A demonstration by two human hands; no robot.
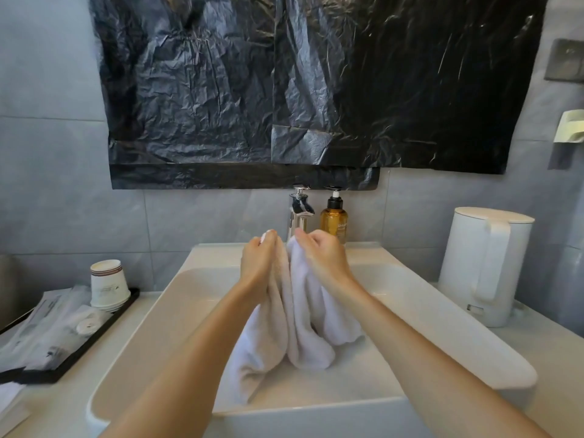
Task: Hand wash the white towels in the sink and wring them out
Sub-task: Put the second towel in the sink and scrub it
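Note:
A white towel (300, 324) hangs in folds over the white sink (151, 330), its lower end reaching down into the basin. My left hand (257, 260) grips the towel's upper edge on the left. My right hand (322, 254) grips the upper edge on the right, close beside the left hand. Both hands hold the towel up just in front of the chrome faucet (299, 210). I see no water running from the spout.
An amber pump bottle (334, 218) stands right of the faucet. A white kettle (485, 263) sits on the counter at right. At left a black tray (79, 346) carries stacked paper cups (109, 284) and wrapped toiletries. Black plastic sheeting (284, 90) covers the wall above.

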